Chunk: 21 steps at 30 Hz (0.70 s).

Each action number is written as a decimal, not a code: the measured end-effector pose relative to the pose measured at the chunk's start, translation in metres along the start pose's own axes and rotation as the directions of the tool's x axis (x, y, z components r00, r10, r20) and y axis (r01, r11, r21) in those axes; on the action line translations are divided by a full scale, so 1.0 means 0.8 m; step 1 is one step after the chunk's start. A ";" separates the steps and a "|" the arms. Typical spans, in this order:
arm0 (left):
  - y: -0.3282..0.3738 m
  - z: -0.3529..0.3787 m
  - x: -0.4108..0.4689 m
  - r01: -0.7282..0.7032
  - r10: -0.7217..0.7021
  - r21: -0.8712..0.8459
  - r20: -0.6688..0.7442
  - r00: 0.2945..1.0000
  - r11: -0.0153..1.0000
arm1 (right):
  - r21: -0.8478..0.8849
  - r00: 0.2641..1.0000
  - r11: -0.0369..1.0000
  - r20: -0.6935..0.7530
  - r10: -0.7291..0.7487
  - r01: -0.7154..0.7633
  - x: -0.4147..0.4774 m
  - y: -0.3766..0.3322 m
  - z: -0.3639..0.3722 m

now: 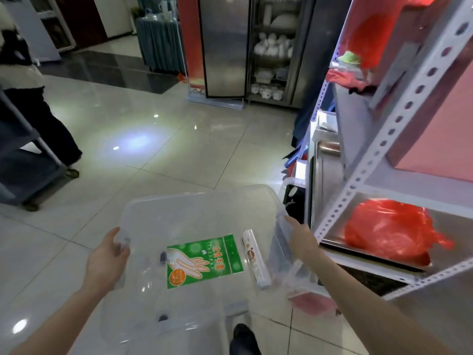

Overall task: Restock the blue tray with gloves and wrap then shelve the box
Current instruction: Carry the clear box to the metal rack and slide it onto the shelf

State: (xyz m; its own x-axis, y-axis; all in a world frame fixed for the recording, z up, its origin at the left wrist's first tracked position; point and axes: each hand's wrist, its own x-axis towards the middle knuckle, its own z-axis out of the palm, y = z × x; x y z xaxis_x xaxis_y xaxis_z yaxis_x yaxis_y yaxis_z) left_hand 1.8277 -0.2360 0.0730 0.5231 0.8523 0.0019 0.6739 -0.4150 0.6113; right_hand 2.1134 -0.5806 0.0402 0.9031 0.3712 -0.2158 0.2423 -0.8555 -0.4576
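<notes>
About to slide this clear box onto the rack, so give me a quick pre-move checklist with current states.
1. Left hand grips the clear box at its left end: ok.
2. Right hand grips the right end: ok.
3. Glove pack lying flat inside: ok.
4. Wrap roll inside, beside the pack: ok.
5. Nearest shelf free: not ok, red bag on it.
6. Lid on: cannot tell.

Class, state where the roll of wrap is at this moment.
In the head view, the roll of wrap lies inside the clear plastic box, just right of the green glove packet and near the right hand.
</notes>
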 end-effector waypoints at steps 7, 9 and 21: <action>0.087 0.040 0.211 0.007 -0.007 0.031 -0.005 1.000 0.999 | 0.071 0.999 0.998 0.036 -0.001 -0.001 0.231 -0.068 -0.015; 0.111 0.053 0.269 0.013 -0.013 0.034 -0.011 1.000 0.999 | 0.048 1.000 0.999 0.006 0.011 -0.011 0.285 -0.086 -0.023; 0.241 0.234 0.674 -0.214 0.207 0.008 0.209 0.956 0.977 | 0.114 0.954 0.958 -0.118 0.277 -0.264 0.568 -0.136 -0.024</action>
State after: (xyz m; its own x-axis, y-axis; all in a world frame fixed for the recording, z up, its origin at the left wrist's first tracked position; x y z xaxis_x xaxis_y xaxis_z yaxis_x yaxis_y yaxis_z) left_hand 2.3373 0.0843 0.0439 0.7487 0.6618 -0.0369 0.5505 -0.5899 0.5907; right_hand 2.5044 -0.3257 0.0086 0.9701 0.0743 -0.2309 -0.0469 -0.8765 -0.4792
